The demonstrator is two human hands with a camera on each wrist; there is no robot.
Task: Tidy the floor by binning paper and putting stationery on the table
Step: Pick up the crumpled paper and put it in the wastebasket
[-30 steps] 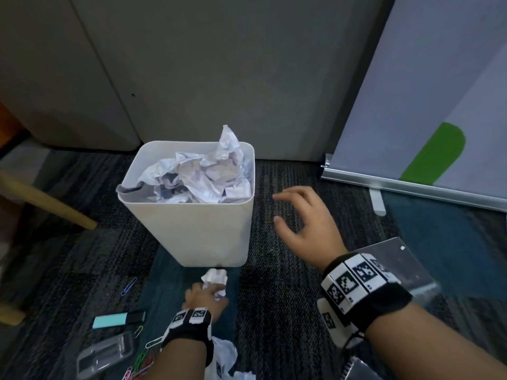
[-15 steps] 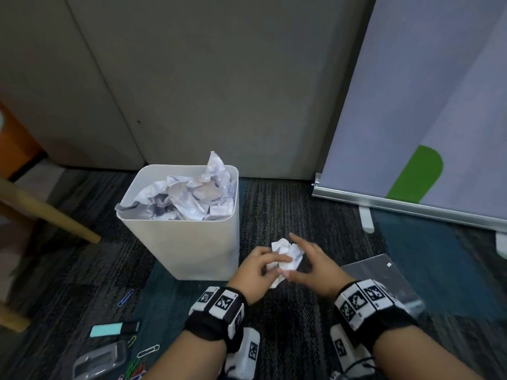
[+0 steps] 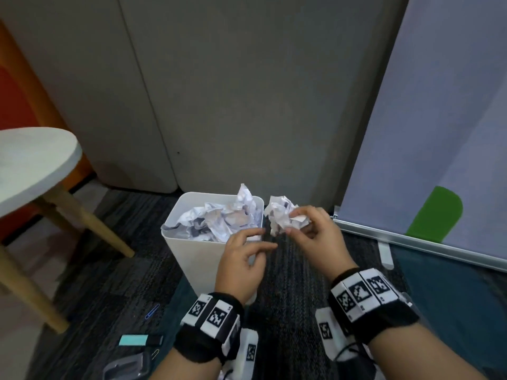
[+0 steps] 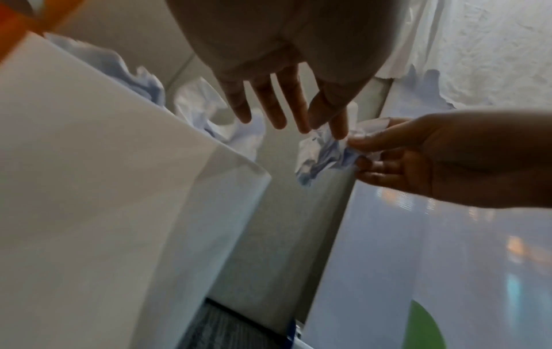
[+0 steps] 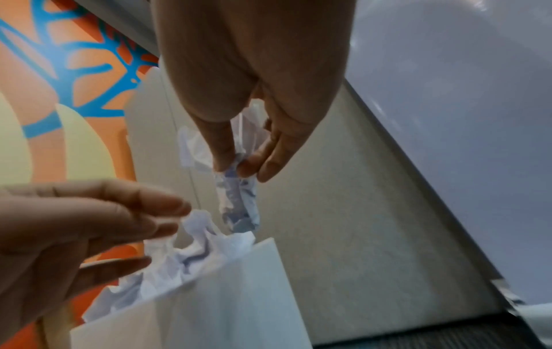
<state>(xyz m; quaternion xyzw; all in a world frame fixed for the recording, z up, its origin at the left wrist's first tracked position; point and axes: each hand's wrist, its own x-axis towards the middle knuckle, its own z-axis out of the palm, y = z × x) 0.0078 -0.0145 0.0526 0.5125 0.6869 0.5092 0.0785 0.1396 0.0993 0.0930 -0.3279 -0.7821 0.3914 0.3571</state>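
The right hand (image 3: 315,237) pinches a crumpled paper ball (image 3: 281,215) between thumb and fingertips, holding it in the air just beside the right rim of the white bin (image 3: 192,250), level with its top. From the right wrist view the same ball (image 5: 239,200) hangs below the pinching fingers (image 5: 254,163), and much of its upper part is hidden behind them. The left hand (image 3: 241,259) sits just left of the ball with its fingers loosely extended, grasping nothing; from the left wrist view its fingertips (image 4: 278,118) appear close to the paper, though whether they touch it cannot be told. The bin is heaped with crumpled paper (image 3: 219,220) rising above the rim, and its lower front is covered by the left hand and wristband. On the dark carpet at lower left lie a blue paper clip (image 3: 152,311), a teal highlighter (image 3: 140,340) and a clear plastic case (image 3: 127,366), the case cut off by the frame edge and hard to make out. A round white table (image 3: 35,165) on wooden legs stands at left, only partly in view. A roll-up banner (image 3: 439,133) stands at right.
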